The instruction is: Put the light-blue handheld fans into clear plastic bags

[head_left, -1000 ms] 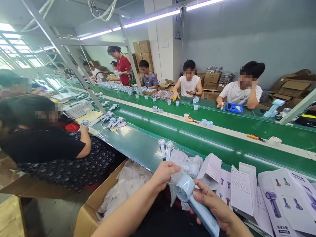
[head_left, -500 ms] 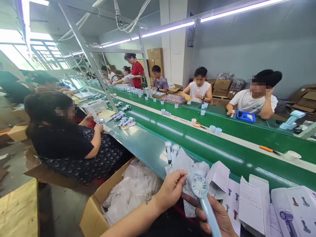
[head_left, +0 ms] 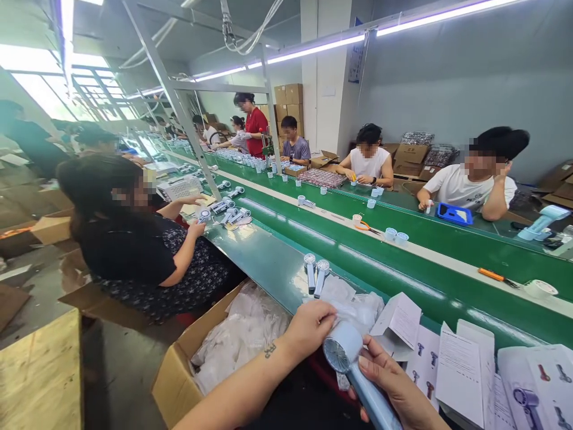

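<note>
My right hand (head_left: 389, 376) is wrapped round the handle of a light blue handheld fan (head_left: 342, 346), its round head tilted down to the left. Just behind the fan head, my left hand (head_left: 313, 325) has its fingers pinched together on the edge of a thin clear plastic bag (head_left: 358, 307). Part of the bag lies behind the fan head. Two small fans (head_left: 321, 276) rest on the table edge beyond my left hand.
Printed boxes (head_left: 461, 364) stand at the right. A carton of plastic bags (head_left: 179, 376) is below the table (head_left: 250, 257). A person (head_left: 134, 239) sits at the left; others work across the green belt (head_left: 286, 230).
The fan in my right hand has turned, its grille now facing down and left instead of up. At the left, the seated person's hands have moved apart.
</note>
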{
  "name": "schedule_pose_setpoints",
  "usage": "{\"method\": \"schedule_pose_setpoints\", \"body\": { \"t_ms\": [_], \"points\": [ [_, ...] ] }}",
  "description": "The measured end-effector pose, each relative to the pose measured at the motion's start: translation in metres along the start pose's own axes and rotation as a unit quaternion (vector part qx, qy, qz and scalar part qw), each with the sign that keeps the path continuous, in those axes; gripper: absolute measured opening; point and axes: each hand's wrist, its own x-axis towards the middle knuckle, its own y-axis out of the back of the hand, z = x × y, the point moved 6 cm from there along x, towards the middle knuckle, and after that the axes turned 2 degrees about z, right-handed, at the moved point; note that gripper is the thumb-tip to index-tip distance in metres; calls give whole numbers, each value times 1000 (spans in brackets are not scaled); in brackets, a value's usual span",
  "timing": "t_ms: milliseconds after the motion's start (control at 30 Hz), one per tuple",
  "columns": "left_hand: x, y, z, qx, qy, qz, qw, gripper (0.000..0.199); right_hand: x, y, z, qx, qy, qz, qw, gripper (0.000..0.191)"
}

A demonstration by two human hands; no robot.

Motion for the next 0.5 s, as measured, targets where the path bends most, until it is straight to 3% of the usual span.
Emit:
{"method": "schedule_pose_setpoints", "body": {
  "t_ms": [67,133,233,300,500],
  "points": [
    [0,4,5,12,-16,37,999,18,1,4,3,-5,-7,41,999,68],
    [-8,5,16,48,-93,79,991,19,1,8,5,-16,-8,82,996,73],
    [-32,2,32,146,-262,114,947,19,-2,11,4,-27,-1,111,993,75],
    [-46,-1,34,200,-323,111,918,19,-5,13,3,-34,16,128,991,72],
    [-53,-18,39,197,-340,79,916,16,-1,15,18,-38,21,137,990,59]
  ]
}}
